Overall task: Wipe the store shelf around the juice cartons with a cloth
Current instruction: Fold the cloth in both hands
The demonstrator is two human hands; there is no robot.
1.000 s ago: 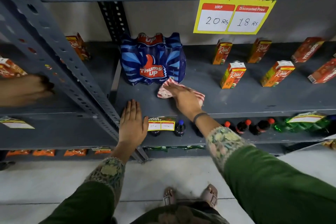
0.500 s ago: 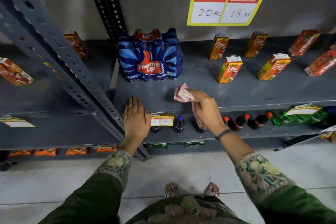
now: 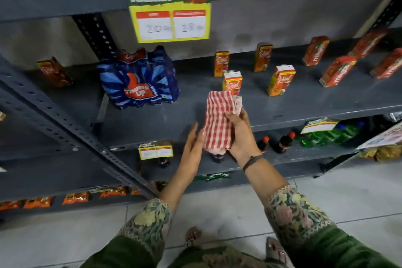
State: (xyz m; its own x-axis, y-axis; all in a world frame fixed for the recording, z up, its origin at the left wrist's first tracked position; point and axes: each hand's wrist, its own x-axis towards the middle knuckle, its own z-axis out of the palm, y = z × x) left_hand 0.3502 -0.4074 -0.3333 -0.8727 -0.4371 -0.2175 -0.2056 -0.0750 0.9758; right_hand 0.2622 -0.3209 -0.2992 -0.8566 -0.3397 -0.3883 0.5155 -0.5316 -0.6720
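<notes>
Left hand [image 3: 192, 148] now off shelf edge, raised beside cloth, fingers open, touching its left edge. Grey shelf [image 3: 304, 102] carries Thums Up multipack [image 3: 139, 80], upright Real juice cartons [image 3: 280, 79]. Right hand [image 3: 241, 135] grips red-white checked cloth [image 3: 217, 122], folded, held above shelf front.

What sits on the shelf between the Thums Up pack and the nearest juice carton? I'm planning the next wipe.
Nothing: in the head view the shelf is bare between the Thums Up pack and the nearest juice carton.
</notes>
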